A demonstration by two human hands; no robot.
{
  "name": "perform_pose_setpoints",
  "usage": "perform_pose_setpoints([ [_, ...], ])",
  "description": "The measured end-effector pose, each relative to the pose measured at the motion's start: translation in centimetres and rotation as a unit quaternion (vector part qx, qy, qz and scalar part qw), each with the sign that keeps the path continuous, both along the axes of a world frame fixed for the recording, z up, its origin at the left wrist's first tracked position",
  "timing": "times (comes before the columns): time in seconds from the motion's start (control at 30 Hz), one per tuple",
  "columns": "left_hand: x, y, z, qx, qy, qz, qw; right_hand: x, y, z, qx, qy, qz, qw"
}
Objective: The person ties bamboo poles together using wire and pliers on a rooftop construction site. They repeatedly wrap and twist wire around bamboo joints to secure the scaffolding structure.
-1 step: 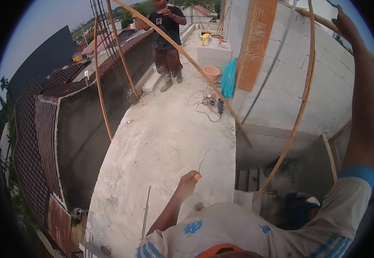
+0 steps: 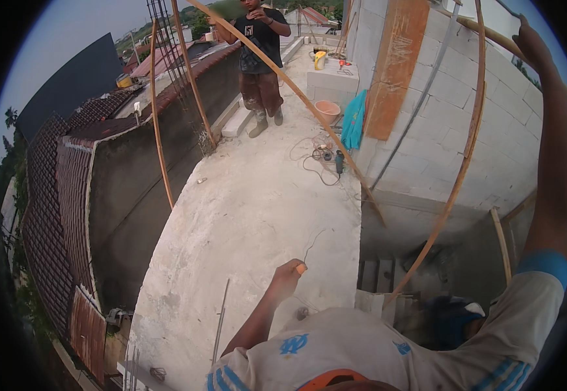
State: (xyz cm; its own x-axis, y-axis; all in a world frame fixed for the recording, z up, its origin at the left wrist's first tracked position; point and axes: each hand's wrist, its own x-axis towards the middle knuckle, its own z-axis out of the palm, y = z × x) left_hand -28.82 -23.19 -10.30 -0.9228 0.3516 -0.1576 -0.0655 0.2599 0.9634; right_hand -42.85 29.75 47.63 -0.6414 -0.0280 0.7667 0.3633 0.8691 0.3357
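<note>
My left hand [image 2: 288,279], low in the middle over the pale concrete surface [image 2: 251,221], is closed on a small orange object [image 2: 300,268] with a thin dark line running up from it. My right hand [image 2: 534,49] is raised high at the top right beside a bamboo pole [image 2: 475,27] and the end of a thin dark bar [image 2: 511,12]; its fingers are partly curled, and what they grip is unclear. A loose thin metal rod [image 2: 221,319] lies left of my left arm.
A co-worker [image 2: 260,91] stands ahead behind a diagonal wooden strip [image 2: 296,91]. A power tool with cords [image 2: 339,163], orange basin [image 2: 327,112] and teal cloth [image 2: 355,120] sit farther along. Rebar [image 2: 169,52] and roofs flank the left drop-off; a stairwell [image 2: 378,277] opens right, below a block wall.
The view has shifted slightly, so the surroundings sit a little farther right. My raised right hand appears slightly lower and farther right. My left hand still holds the orange object.
</note>
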Motion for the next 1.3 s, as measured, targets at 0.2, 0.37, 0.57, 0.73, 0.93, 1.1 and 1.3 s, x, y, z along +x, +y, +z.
perform_pose_setpoints([
  [0.2, -0.6, -1.5, 2.8, 0.04, 0.028, -0.002, 0.999, 2.5, -26.8, -22.4, -0.145, -0.401, 0.244, 0.871],
  [0.37, -2.2, 0.5, 5.2, 0.146, 0.001, -0.102, 0.984, 9.7, -28.5, -42.2, -0.212, -0.496, 0.391, 0.746],
  [0.57, -4.1, 0.6, 2.8, 0.13, -0.001, -0.117, 0.985, 13.9, -26.4, -45.8, -0.476, -0.398, 0.331, 0.711],
  [0.73, -4.4, 3.5, 3.4, 0.122, -0.036, -0.214, 0.969, 14.5, -27.5, -43.6, -0.237, -0.275, 0.391, 0.846],
  [0.93, -5.1, 4.2, 5.0, 0.154, -0.106, -0.24, 0.953, 16.2, -25.0, -45.6, -0.493, -0.414, 0.287, 0.71],
  [1.1, -5.0, 4.2, 3.9, 0.147, -0.12, -0.239, 0.952, 16.6, -25.5, -46.1, -0.44, -0.409, 0.301, 0.741],
  [1.3, -4.9, 3.7, 1.8, 0.132, -0.063, -0.253, 0.956, 16.3, -25.0, -45.6, -0.428, -0.43, 0.304, 0.735],
])
